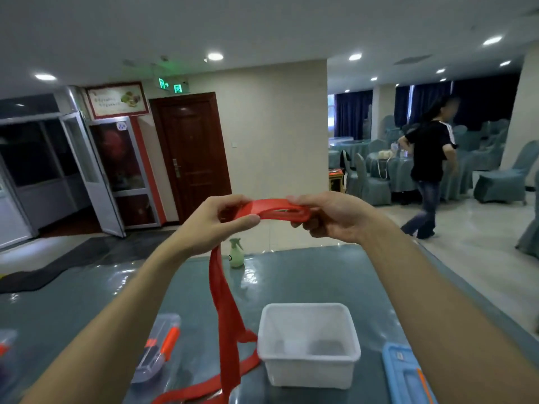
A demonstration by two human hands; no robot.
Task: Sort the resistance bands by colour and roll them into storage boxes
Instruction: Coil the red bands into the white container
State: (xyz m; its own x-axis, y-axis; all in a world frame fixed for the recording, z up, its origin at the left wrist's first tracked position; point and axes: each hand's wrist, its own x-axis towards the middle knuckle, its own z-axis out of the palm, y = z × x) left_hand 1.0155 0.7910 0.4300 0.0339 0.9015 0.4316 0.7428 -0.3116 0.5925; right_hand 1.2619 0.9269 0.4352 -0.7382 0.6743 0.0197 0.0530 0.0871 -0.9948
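Note:
I hold a red resistance band [226, 313] up at chest height above the table. My left hand [217, 221] pinches it near one end, and my right hand [329, 217] grips the folded end beside it. Between the hands the band forms a short flat loop. Its long tail hangs from my left hand down to the table and trails toward the near edge. An empty translucent white storage box [309, 345] stands on the table right of the tail.
The grey-green glossy table [291, 281] carries a small green spray bottle [235, 254] at the back, a clear lid with an orange clip [159, 348] at left and a blue lid [408, 374] at right. A person in black walks among covered chairs at right.

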